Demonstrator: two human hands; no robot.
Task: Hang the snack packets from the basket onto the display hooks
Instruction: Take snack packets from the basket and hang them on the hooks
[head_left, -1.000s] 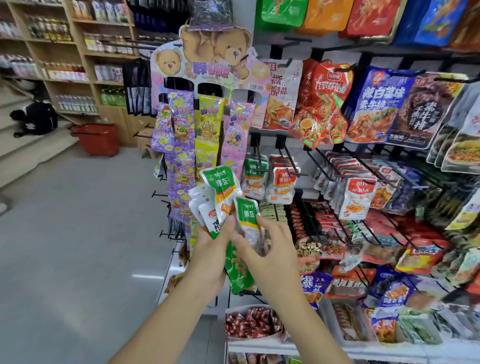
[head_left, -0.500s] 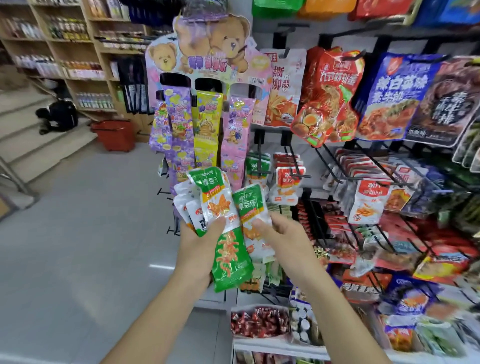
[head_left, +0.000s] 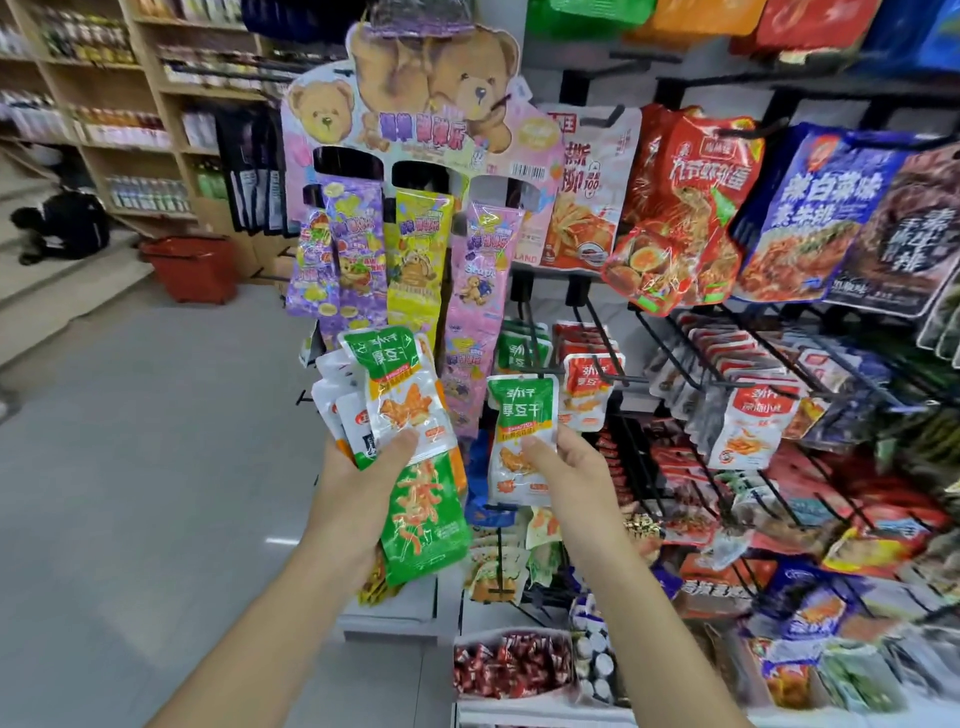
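Left hand (head_left: 358, 483), right hand (head_left: 569, 470): both clenched.

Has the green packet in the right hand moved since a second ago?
Yes. The green packet in the right hand has shifted right and slightly up, and is now just below the hanging green packets.

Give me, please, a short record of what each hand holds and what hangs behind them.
left hand: grips a bunch of packets, a green-topped one in front
right hand: pinches a single packet, green-topped, upright
behind the single packet: matching packets hanging in a row
floor, far left: red basket
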